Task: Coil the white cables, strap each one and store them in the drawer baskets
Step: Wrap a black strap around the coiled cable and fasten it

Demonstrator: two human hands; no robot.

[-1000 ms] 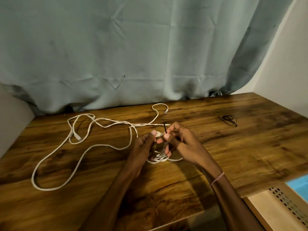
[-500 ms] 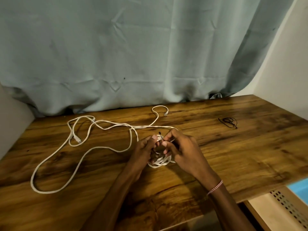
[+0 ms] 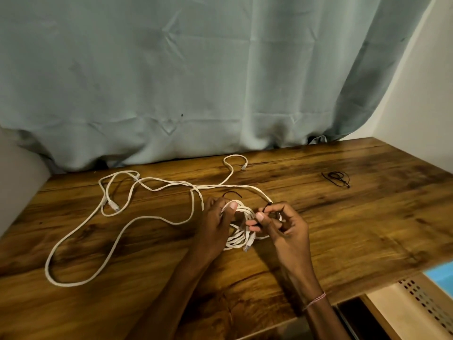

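A small coil of white cable [image 3: 239,238] lies on the wooden table [image 3: 355,231] between my hands. My left hand [image 3: 215,227] pinches the coil's upper left side with thumb and fingers. My right hand [image 3: 282,225] pinches one end of a thin black strap [image 3: 266,207] at the coil's right side; the strap's other end [image 3: 232,193] curls up behind my left hand. A second, loose white cable [image 3: 117,231] sprawls in long loops over the left half of the table, its plug [image 3: 114,206] at the left.
Another black strap [image 3: 337,178] lies at the far right of the table. A teal curtain [image 3: 196,82] hangs behind the table. An open drawer with a perforated beige basket [image 3: 416,305] shows at the lower right, below the table's front edge.
My hands have moved apart a little. The black strap, earlier held upright between both hands, now spans across the coil with one end at each side.
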